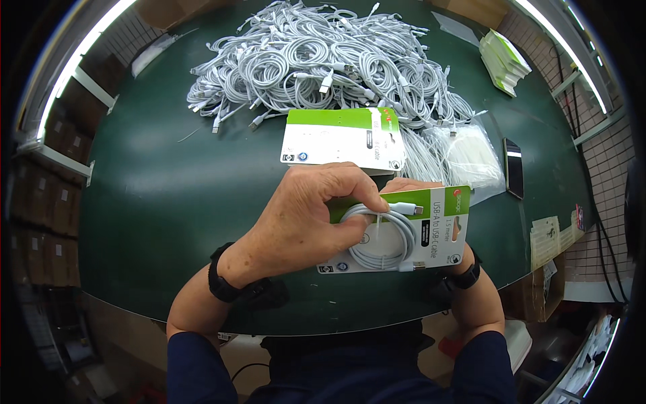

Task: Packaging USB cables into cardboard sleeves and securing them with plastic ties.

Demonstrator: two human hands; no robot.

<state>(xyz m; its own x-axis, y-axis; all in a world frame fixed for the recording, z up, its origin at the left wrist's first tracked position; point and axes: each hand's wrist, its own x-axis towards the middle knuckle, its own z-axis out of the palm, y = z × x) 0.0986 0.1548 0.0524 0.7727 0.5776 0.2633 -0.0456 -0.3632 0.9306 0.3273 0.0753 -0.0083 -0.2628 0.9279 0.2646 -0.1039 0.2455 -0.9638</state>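
A coiled white USB cable [407, 239] lies against a green and white packaging card [441, 215], held tilted above the near part of the table. My left hand [289, 225] is closed, thumb and index finger pinching the coil's upper left beside a thin white tie [379, 221]. Mostly hidden behind the card, my right hand [412, 184] supports it, with some fingers showing above its top edge. Just beyond my hands lies a stack of similar cards [326, 138]. Both cable plugs rest at the card's right side, near its hanging hole.
A large heap of coiled white cables [303, 60] covers the far middle of the green table [148, 202]. Right of the stack are a clear bag of thin white ties [474, 158] and a phone [513, 168]. More folded cards [503, 64] stand at the far right.
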